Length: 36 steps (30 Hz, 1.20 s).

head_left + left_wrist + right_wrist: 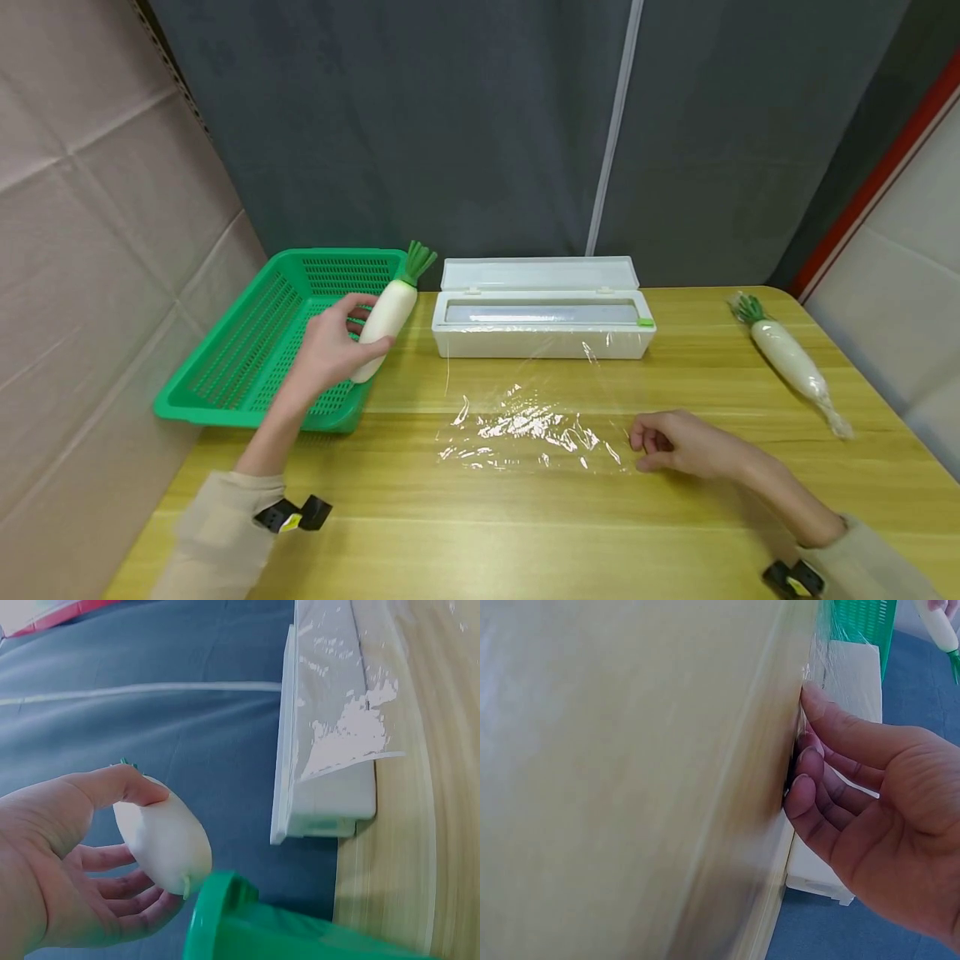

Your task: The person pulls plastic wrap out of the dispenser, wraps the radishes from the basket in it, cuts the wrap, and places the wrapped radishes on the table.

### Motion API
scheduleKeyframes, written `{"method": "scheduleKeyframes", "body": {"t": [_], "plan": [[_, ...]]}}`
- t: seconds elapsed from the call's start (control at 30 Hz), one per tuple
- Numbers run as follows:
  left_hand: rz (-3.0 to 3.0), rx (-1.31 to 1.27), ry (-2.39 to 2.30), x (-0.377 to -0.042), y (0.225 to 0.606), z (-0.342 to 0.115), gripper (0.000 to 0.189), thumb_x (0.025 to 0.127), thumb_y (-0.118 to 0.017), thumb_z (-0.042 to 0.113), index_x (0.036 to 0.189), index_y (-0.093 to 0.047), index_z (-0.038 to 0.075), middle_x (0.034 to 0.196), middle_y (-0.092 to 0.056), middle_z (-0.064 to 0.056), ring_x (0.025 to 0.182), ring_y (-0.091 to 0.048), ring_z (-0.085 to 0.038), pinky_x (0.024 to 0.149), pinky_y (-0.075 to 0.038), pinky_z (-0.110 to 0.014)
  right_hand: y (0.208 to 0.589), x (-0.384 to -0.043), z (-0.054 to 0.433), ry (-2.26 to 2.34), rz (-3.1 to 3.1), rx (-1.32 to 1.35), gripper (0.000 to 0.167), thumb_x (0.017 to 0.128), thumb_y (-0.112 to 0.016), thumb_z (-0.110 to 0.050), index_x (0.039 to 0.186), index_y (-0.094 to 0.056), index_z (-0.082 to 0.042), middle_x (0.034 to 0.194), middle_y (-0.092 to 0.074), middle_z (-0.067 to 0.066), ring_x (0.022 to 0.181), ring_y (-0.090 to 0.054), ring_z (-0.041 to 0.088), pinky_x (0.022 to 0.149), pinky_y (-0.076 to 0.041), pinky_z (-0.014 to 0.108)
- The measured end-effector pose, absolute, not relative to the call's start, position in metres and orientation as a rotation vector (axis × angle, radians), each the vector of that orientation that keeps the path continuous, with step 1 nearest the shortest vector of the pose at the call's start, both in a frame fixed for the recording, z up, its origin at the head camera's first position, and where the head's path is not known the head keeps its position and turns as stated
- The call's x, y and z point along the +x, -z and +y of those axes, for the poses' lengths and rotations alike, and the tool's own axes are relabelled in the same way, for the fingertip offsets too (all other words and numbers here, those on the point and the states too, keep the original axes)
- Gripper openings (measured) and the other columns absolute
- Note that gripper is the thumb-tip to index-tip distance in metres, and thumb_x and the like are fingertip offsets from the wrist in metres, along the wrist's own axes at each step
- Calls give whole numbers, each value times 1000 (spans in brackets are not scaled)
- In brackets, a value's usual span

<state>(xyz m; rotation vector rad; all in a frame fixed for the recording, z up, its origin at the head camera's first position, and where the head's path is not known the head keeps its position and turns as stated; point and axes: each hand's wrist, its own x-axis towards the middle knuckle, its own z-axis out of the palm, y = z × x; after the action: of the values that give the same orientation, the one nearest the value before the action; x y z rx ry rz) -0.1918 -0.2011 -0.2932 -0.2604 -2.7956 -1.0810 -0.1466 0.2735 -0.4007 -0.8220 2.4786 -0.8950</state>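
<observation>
A white radish [388, 321] with cut green tops is gripped by my left hand [330, 346], the thumb on one side and the fingers on the other. It overlaps the right rim of the green basket [262, 417] in the head view. In the left wrist view the root end of the radish [169, 840] points toward the camera. A sheet of cling film [532, 425] lies drawn out from the white dispenser [540, 343] onto the table. My right hand [690, 446] rests by the film's near right corner, fingers loosely curled and thumb apart from them.
Another radish [787, 358], wrapped in film with a twisted end, lies at the right of the table [480, 533]. The dispenser's lid [538, 273] stands raised at the back. A green tab [645, 322] sits on its right end. A dark curtain [420, 125] hangs behind.
</observation>
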Motion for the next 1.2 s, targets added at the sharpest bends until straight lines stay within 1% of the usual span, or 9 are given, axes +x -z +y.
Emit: {"method": "scheduleKeyframes", "body": {"t": [0.33, 0.57, 0.7, 0.9, 1.07, 1.2], "plan": [[-2714, -456, 1058, -185, 302, -173, 50, 81, -78, 14, 127, -62, 3, 109, -68, -14, 89, -66, -29, 72, -52, -40, 402, -147, 273, 878, 2482, -811, 18, 91, -76, -21, 94, -60, -15, 75, -53, -10, 69, -49, 2, 61, -44, 22], [-2676, -587, 1052, -185, 312, -156, 49, 77, -82, 9, 122, -65, 2, 101, -70, -12, 84, -66, -27, 72, -53, -41, 403, -148, 273, 893, 2489, -836, 18, 91, -77, -22, 94, -61, -15, 74, -53, -11, 69, -49, 1, 61, -44, 22], [-2667, -659, 1008, -185, 319, -146, 49, 74, -84, 8, 120, -66, 2, 100, -70, -10, 82, -65, -24, 72, -53, -40, 403, -148, 274, 907, 2486, -851, 17, 91, -77, -20, 94, -61, -14, 74, -53, -11, 69, -49, 1, 61, -44, 22], [-2660, -746, 977, -186, 328, -132, 49, 74, -85, 4, 119, -68, 4, 101, -70, -11, 84, -64, -25, 75, -53, -42, 402, -148, 273, 897, 2489, -858, 18, 91, -77, -20, 93, -60, -14, 74, -53, -11, 69, -49, 1, 61, -45, 22], [-2680, -794, 948, -189, 336, -116, 51, 75, -85, 5, 123, -68, 8, 104, -70, -9, 91, -63, -24, 79, -53, -42, 402, -148, 274, 886, 2492, -865, 18, 91, -77, -20, 94, -60, -14, 74, -53, -11, 69, -49, 1, 61, -45, 22], [-2683, -842, 922, -191, 344, -104, 51, 74, -86, 4, 122, -68, 9, 105, -70, -8, 96, -63, -24, 83, -54, -43, 402, -148, 274, 885, 2492, -868, 18, 90, -77, -19, 93, -60, -14, 74, -52, -12, 69, -49, 1, 62, -45, 22]]}}
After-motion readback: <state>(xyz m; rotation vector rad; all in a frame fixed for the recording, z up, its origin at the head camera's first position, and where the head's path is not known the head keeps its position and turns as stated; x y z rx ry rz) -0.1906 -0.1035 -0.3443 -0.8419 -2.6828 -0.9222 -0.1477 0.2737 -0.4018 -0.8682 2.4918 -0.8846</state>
